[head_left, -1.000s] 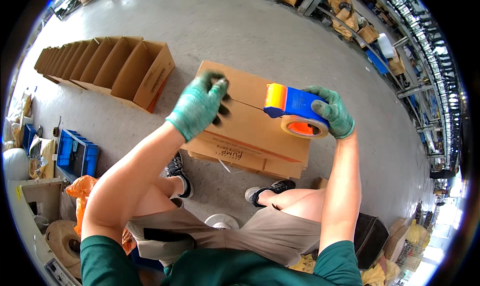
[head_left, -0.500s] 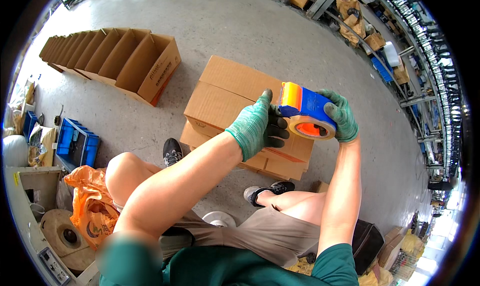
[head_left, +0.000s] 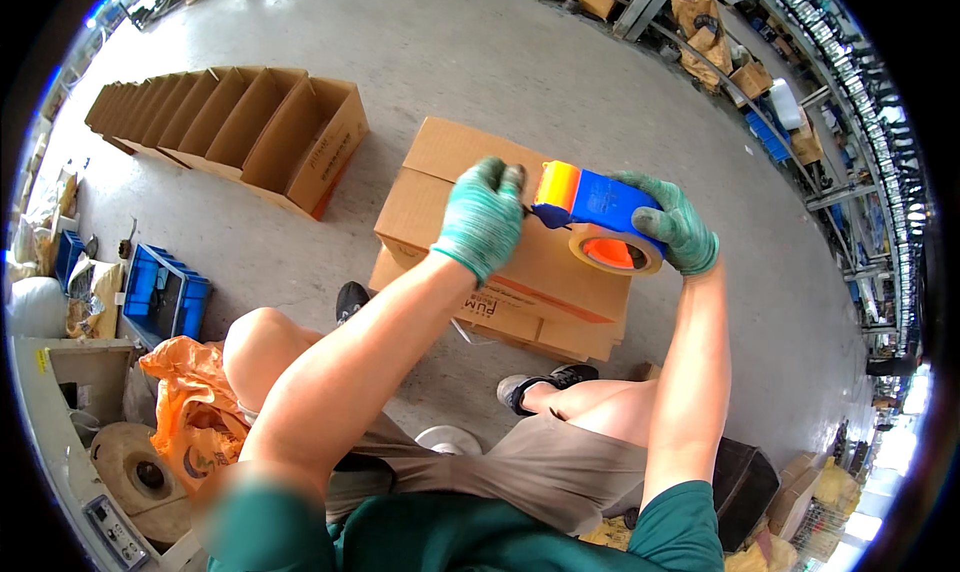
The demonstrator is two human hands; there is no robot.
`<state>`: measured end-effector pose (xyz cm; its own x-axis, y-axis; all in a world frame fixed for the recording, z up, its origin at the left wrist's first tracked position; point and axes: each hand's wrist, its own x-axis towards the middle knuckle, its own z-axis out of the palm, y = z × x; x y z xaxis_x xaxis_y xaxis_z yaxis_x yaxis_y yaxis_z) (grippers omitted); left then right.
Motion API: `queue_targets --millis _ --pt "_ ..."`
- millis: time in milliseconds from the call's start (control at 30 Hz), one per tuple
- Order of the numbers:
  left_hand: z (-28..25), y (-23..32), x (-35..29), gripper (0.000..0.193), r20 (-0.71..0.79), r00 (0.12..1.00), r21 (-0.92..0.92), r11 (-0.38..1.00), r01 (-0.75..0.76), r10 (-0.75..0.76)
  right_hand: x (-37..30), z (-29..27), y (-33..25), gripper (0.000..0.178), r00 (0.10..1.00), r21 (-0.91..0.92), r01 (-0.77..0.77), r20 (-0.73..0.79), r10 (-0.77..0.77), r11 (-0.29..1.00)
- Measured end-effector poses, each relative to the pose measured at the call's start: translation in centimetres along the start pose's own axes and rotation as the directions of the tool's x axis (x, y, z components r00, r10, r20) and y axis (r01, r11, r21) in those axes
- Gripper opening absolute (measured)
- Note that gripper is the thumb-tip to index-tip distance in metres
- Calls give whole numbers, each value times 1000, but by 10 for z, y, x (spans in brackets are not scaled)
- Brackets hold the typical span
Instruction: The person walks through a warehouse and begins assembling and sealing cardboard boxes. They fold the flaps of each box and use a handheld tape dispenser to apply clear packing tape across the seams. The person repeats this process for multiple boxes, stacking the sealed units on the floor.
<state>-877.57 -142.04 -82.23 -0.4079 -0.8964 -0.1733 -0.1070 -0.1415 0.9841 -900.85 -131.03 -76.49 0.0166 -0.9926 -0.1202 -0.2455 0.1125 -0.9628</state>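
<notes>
My right hand [head_left: 680, 224], in a green knit glove, grips the back end of a blue tape dispenser [head_left: 608, 201] with an orange front piece. A roll of tape [head_left: 581, 252] with an orange core sits on its underside. My left hand [head_left: 482, 222], gloved the same way, is closed just left of the dispenser's front end. Its fingers are curled together, and whatever they may pinch is too small to make out. Below both hands lies a closed cardboard box [head_left: 425, 202], stacked on flat cardboard. The hands and dispenser cover part of its top.
A row of open cardboard boxes [head_left: 262, 122] stands on the floor at left. Blue crates [head_left: 165, 294] and an orange plastic bag [head_left: 190, 397] are near my left leg. Metal shelving [head_left: 850, 194] lines the right side. A black bin-like object [head_left: 742, 492] is by my right side.
My left hand has curled its previously spread fingers and shifted slightly left and up. The dispenser has moved a little left in my right hand. The whole view has shifted slightly.
</notes>
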Motion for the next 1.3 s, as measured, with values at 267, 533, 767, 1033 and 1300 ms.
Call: queue_targets --millis 267,533,767,1033,1300 --pt "-111 -7 48 26 -186 979 -17 996 87 -89 -7 -8 -7 73 998 -94 -57 14 59 994" --pt "-134 -28 59 24 -168 968 -285 949 132 -185 8 13 -5 67 998 -52 -67 -22 66 996" --pt "-140 -67 71 23 -68 958 -225 939 259 -280 12 21 -17 68 995 -140 -102 -30 99 985" --pt "-138 -59 69 53 -85 996 733 678 58 6 13 28 -19 69 997 -98 -73 -16 72 993" --pt "-106 -20 62 38 381 924 388 900 -198 40 11 16 -27 67 995 -119 -95 11 96 988"
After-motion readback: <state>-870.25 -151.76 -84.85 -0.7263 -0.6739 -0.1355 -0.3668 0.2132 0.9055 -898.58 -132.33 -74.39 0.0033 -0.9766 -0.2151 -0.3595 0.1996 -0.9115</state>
